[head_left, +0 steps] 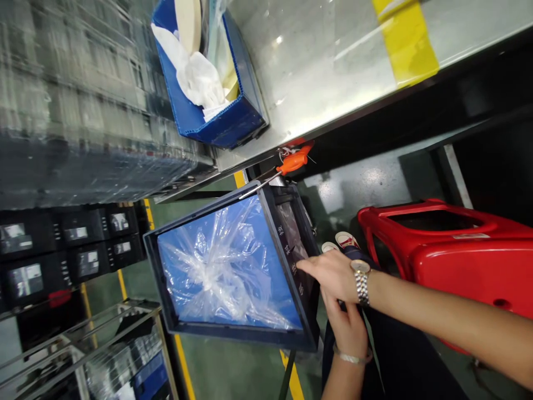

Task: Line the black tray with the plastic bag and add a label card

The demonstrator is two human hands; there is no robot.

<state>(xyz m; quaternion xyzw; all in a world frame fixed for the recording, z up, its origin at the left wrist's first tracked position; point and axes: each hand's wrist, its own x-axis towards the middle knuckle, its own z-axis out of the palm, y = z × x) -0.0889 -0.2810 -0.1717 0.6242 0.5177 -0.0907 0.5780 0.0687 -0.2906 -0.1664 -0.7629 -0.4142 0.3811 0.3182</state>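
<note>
My right hand (335,276), with a watch (360,280) on the wrist, is at the lettered end wall of a dark plastic crate (272,335). Its stretched fingers reach that wall; whether they press on it I cannot tell. Just below it is my left hand (346,328), a bracelet (352,355) on its wrist, overlapped by the right hand. Its visible fingers look stretched, but their tips are hidden. No object shows in either hand. Inside the crate, clear plastic film (214,278), gathered into a bunch, covers blue sheet material (250,244).
An orange-handled screwdriver (293,161) hangs at the metal bench edge (316,94). On the bench stands a blue box (250,83) holding white gloves and tape rolls. A red stool (470,266) is at right, stacked black bins (83,233) at left, a metal trolley (162,355) below them.
</note>
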